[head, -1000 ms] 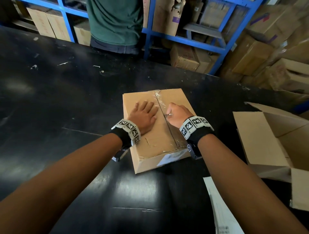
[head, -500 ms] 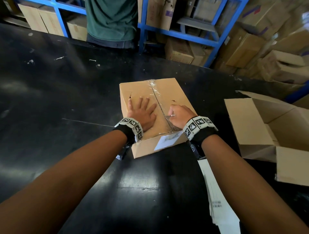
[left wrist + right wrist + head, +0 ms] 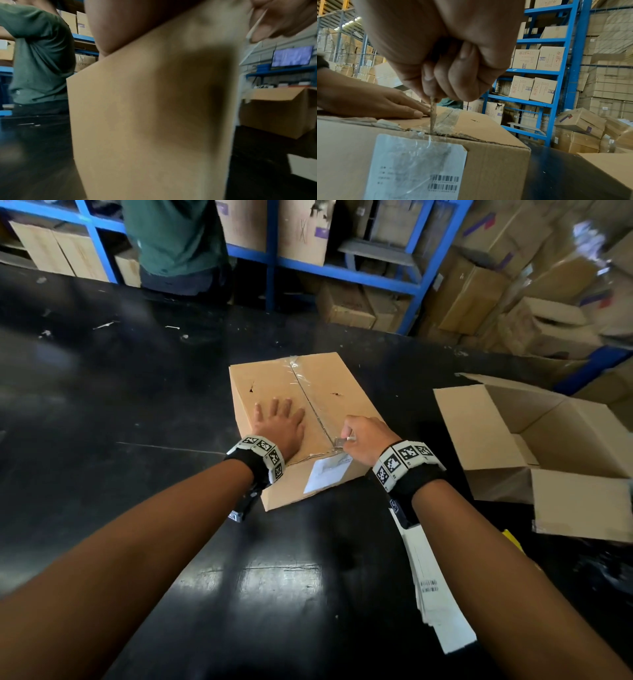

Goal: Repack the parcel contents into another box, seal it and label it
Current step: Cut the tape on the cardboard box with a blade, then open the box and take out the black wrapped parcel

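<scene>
A taped brown parcel box point(image 3: 274, 385) lies on the black table point(image 3: 120, 405), with a white barcode label point(image 3: 325, 474) on its near end. My left hand point(image 3: 279, 424) lies flat on the left flap, fingers straight. My right hand point(image 3: 363, 440) is fisted around a thin blade point(image 3: 433, 115). The blade's tip is sunk in the taped centre seam point(image 3: 447, 116) at the box's near edge. An open cardboard box point(image 3: 534, 440) stands to the right, flaps spread. In the left wrist view the parcel box point(image 3: 154, 121) fills the frame, blurred.
A stack of white label sheets point(image 3: 435, 594) lies on the table under my right forearm. A person in a green shirt point(image 3: 174, 237) stands at the far table edge. Blue racks point(image 3: 342, 272) and piled cartons point(image 3: 513, 302) line the back and right.
My right hand has drawn the blade toward me along the seam, from about mid-box to the near edge. The left hand stays flat on the left flap.
</scene>
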